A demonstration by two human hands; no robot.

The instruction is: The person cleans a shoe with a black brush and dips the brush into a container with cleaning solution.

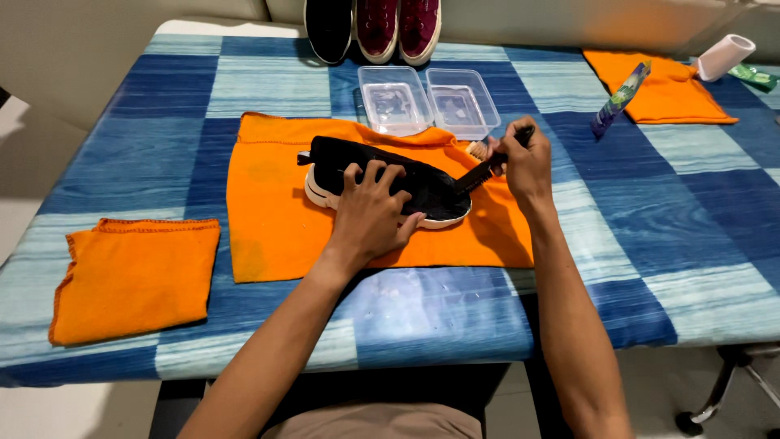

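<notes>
A black shoe with a white sole (341, 158) lies on its side on an orange cloth (268, 219) in the middle of the table. My left hand (372, 213) presses down on the shoe and holds it still. My right hand (526, 162) grips a dark-handled brush (486, 167), whose tip touches the toe end of the shoe. A second, light-bristled brush head (478, 149) shows just behind the handle.
Two clear plastic containers (426, 99) stand behind the cloth. A folded orange cloth (134, 276) lies front left, another (662, 88) back right with a tube (620, 97) and a white roll (725, 57). Three more shoes (374, 28) sit at the far edge.
</notes>
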